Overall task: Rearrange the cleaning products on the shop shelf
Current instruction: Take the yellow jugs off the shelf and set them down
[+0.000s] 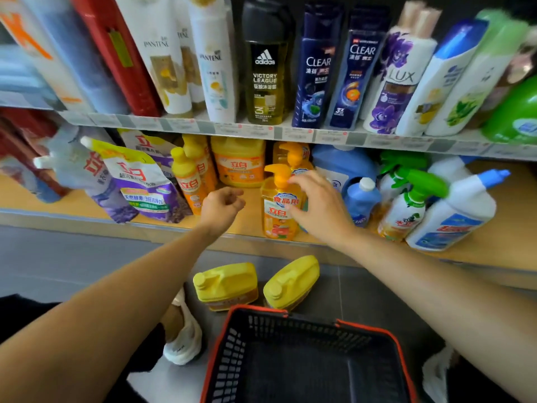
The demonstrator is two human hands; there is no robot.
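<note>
An orange pump bottle of dish soap stands upright at the front edge of the lower wooden shelf. My right hand is against its right side with fingers spread and relaxed, fingertips by the pump neck. My left hand hovers to the left of the bottle with fingers loosely curled and nothing in it. Behind stand a second pump bottle, a large orange jug and slim orange bottles.
Two yellow-capped jugs stand on the grey floor below the shelf. A black basket with a red rim sits in front of me. Refill pouches lean at left; blue bottles and spray bottles crowd the right. Shampoos fill the upper shelf.
</note>
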